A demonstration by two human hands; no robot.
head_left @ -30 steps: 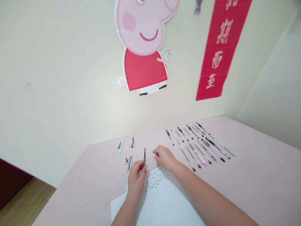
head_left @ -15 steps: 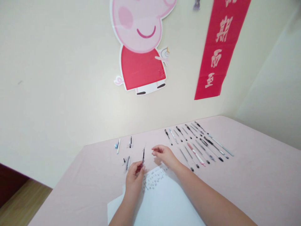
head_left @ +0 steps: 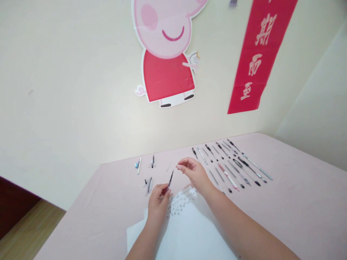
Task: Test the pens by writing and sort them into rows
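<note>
My left hand [head_left: 158, 203] pinches a thin dark pen refill [head_left: 171, 178] between thumb and fingers, its tip slanting up to the right. Close to that tip is my right hand [head_left: 195, 175], thumb and fingertips pressed together; whatever they hold, if anything, is too small to make out. Beneath both hands lie white paper sheets [head_left: 189, 227], with handwritten marks along the upper part. A faint thin clear strip [head_left: 168, 166] rests on the table beyond the refill.
Left of my hands are a white pen [head_left: 139, 165] and small groups of dark pen parts [head_left: 149, 185]. Several pens and refills lie in rows at right, including a pink pen [head_left: 228, 176]. The pink-covered table [head_left: 108, 202] meets the wall behind.
My right hand has moved up and closer to the refill's tip. The refill has gone from nearly upright to leaning right. The whole view has shifted slightly.
</note>
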